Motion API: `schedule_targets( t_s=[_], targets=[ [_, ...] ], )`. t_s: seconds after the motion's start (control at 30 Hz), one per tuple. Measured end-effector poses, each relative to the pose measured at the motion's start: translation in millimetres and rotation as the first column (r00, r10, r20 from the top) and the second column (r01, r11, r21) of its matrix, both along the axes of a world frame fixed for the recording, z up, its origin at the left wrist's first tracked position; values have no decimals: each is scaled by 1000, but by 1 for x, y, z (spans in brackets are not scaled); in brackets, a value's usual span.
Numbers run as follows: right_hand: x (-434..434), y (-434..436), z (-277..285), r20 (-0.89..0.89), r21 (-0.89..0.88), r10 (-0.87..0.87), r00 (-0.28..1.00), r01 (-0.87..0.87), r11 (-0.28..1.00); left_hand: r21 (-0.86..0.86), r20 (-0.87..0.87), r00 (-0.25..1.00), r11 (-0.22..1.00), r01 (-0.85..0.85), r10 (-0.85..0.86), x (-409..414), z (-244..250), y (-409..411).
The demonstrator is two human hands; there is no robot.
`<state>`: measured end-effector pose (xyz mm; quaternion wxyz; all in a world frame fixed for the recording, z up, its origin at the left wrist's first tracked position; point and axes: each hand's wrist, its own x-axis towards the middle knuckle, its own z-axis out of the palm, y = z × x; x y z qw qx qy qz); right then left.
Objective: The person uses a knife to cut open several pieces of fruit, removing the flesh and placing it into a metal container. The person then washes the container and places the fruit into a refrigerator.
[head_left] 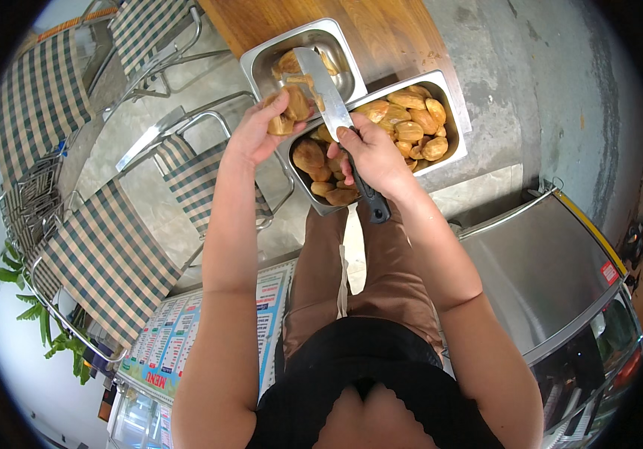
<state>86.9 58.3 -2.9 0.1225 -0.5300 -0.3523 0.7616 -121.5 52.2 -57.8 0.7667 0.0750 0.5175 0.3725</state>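
Observation:
My left hand (259,126) holds golden-brown peeled fruit (289,109), which looks like sapodilla; it seems to be in pieces. A broad-bladed knife (327,95) with a black handle is gripped in my right hand (374,149). Its blade points away from me, just right of the fruit, with bits of brown flesh stuck to it. Beyond the hands, a small steel pan (349,70) contains some cut fruit (287,63). Beneath the hands, a larger steel pan (456,126) is filled with whole peeled fruits (409,131); my right hand and the knife hide part of it.
The pans rest by the near edge of a wooden table (394,33). Checkered folding chairs (111,258) stand at the left. A steel-topped cabinet (534,269) is close on my right. A printed menu board (186,337) lies near my left elbow.

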Motion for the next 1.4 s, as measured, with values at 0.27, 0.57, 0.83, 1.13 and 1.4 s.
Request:
schedule_targets(
  t_s=[0.27,0.57,0.83,1.13,1.4],
  targets=[
    [17,18,2,-262,-299,-221,939,139,944,186,-541,690,732,656,-481,10,45,7],
    [21,27,16,-209,-238,-124,970,73,969,122,-688,396,441,889,-609,27,62,22],
    [26,25,27,-172,-174,-117,978,87,981,-152,-777,169,442,884,-606,26,47,24],
    [30,23,25,-21,-41,36,999,-37,998,-79,-832,241,538,839,-499,13,21,17],
    [39,14,30,-3,10,-8,1000,8,1000,20,-191,879,894,449,-437,7,16,10]
  ],
)
